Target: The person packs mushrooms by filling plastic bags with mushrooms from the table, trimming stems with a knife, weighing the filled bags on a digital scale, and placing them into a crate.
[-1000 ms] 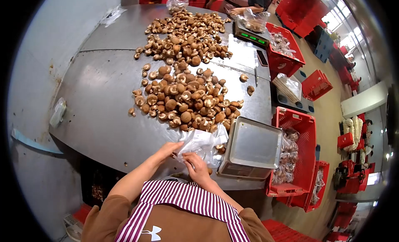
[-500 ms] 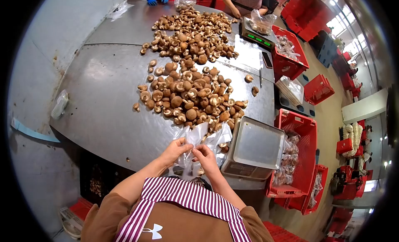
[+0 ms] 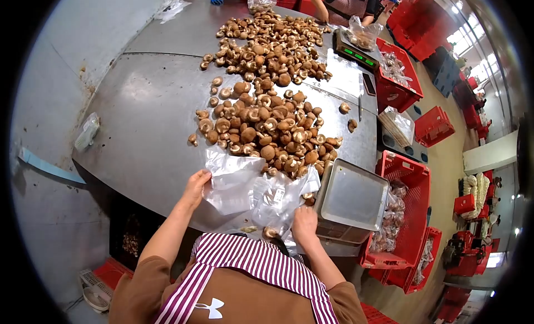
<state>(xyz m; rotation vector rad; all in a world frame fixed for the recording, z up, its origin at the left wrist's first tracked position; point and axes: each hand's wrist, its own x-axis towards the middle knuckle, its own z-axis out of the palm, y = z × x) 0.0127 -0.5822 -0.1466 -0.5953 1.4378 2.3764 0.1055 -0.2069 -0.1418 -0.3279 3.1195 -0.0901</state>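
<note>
My left hand (image 3: 198, 185) pinches the edge of a clear plastic bag (image 3: 231, 182), which spreads out flat in front of the mushrooms. More crumpled plastic bags (image 3: 272, 199) lie at the table's near edge, between my two hands. My right hand (image 3: 304, 224) is closed beside the metal-topped scale (image 3: 356, 193), next to the crumpled plastic; what its fingers hold, if anything, is hidden. A heap of brown shiitake mushrooms (image 3: 267, 126) lies just beyond the bags. One loose mushroom (image 3: 270, 232) sits near the table edge by my right hand.
A second mushroom pile (image 3: 272, 51) lies farther up the metal table (image 3: 139, 112). Another scale (image 3: 356, 54) bears a filled bag. A phone (image 3: 369, 84) and a pen lie at right. Red crates (image 3: 409, 212) with bagged mushrooms stand beside the table. Co-workers stand across it.
My hands have moved apart from their pinch together on the plastic. The left went left with the bag, now spread wide; the right went right and down toward the scale.
</note>
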